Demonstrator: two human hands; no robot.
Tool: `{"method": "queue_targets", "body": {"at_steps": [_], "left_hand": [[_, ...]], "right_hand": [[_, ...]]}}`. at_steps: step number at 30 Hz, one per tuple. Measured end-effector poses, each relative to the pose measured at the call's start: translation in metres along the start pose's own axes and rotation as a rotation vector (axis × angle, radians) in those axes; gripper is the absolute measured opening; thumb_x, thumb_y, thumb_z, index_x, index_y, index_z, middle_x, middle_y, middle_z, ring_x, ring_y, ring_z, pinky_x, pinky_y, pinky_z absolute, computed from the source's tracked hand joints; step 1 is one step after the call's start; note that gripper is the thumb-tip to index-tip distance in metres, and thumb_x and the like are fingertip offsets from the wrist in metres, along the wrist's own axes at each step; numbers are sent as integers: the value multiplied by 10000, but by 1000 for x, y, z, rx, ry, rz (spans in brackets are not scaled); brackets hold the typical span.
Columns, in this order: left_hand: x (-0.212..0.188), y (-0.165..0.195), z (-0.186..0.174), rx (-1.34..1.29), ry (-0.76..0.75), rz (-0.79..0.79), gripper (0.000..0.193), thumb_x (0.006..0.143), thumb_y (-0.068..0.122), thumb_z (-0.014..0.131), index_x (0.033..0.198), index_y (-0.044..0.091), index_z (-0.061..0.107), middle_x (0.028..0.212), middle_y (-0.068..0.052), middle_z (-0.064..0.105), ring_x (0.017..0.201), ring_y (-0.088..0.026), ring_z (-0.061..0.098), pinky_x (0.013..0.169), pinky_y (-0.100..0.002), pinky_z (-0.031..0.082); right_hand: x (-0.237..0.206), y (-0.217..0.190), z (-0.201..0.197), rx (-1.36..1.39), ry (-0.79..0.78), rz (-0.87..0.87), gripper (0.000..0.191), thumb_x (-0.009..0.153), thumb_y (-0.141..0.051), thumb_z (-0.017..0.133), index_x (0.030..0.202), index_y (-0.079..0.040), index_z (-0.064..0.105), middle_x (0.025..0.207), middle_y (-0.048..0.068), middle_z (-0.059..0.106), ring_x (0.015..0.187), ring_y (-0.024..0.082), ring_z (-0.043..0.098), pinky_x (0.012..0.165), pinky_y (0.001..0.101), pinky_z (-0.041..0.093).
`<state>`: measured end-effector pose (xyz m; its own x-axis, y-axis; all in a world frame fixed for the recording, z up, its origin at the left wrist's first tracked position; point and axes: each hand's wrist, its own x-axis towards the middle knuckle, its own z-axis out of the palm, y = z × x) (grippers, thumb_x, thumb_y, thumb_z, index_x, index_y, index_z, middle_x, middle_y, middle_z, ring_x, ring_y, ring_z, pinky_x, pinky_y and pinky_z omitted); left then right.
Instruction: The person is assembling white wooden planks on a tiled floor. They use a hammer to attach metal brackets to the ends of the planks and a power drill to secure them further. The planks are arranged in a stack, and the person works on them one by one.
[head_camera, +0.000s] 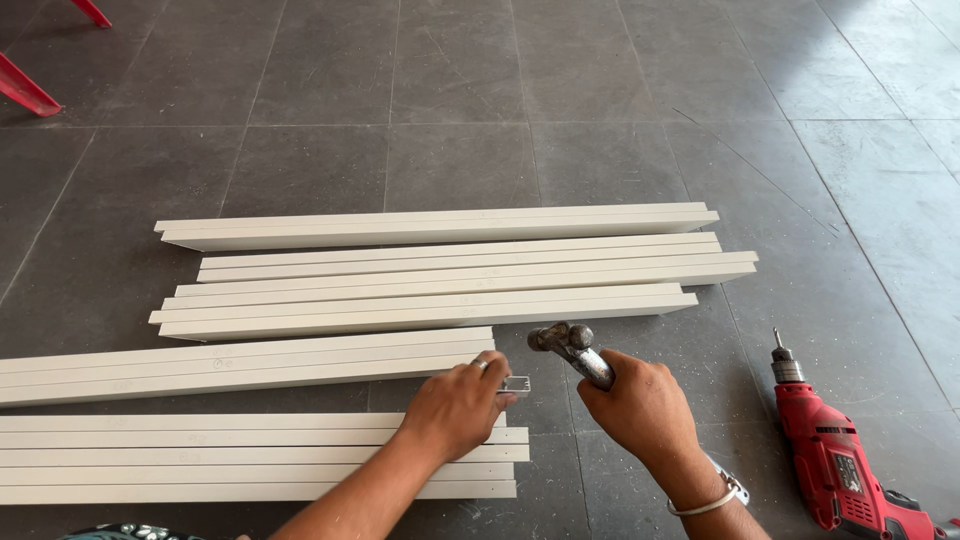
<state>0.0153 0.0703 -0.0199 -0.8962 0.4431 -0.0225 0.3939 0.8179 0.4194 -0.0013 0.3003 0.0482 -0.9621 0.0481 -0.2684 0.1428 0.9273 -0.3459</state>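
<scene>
— What are the hands gripping?
— Right hand is clenching a hammer; left hand is pinching a small metal piece beside the white profiles on the floor.
— Anything cut off?
— The red drill, at the floor's right edge.

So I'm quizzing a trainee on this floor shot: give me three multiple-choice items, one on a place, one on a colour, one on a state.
1. Where does the power drill lie?
A. right of the hands
B. on the white strips
C. left of the hands

2. What colour is the drill's body?
A. blue
B. red
C. yellow

3. How is the hammer held?
A. lying loose on the floor
B. gripped in the right hand
C. gripped in the left hand

Answers: 1 A, it rests on the grey tiles at the lower right. 2 B, its casing is red. 3 B, the right fingers wrap its handle below the head.
</scene>
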Motion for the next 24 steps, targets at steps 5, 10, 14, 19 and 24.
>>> {"method": "queue_targets", "body": {"at_steps": [5,10,14,19,24], "left_hand": [[40,11,-1,310,-334,36,266,1053,260,514,1189,32,523,1060,-148,682,889,-314,730,661,-453,622],[56,25,16,506,-495,16,286,1010,149,526,1249,-5,493,1131,-232,674,894,-342,749,730,-470,641],[56,38,24,503,-573,-18,427,995,127,541,1354,-60,405,1146,-288,676,924,-372,750,799,-509,632],[55,60,16,374,-496,1,302,985,94,553,1260,-13,488,1065,-221,711,937,-325,742,768,-455,629],[40,43,-2,-101,-191,-185,347,1017,402,596,1169,90,602,985,-116,678,864,-240,691,747,-409,594]], "right_hand": [[-1,1,-3,73,55,-3,123,796,-221,698,786,-102,727,530,77,672,475,204,659,524,380,532],[0,4,-5,64,44,16,138,805,-223,692,766,-94,719,534,83,671,486,207,664,533,377,534],[1,5,-5,79,43,20,135,803,-214,684,757,-91,717,534,85,673,490,200,667,528,378,541],[1,2,-7,85,63,8,130,791,-211,692,761,-87,722,544,92,672,496,212,665,540,381,540],[-2,2,-12,112,56,30,120,796,-223,693,795,-108,728,548,91,680,505,210,670,557,383,540]]}}
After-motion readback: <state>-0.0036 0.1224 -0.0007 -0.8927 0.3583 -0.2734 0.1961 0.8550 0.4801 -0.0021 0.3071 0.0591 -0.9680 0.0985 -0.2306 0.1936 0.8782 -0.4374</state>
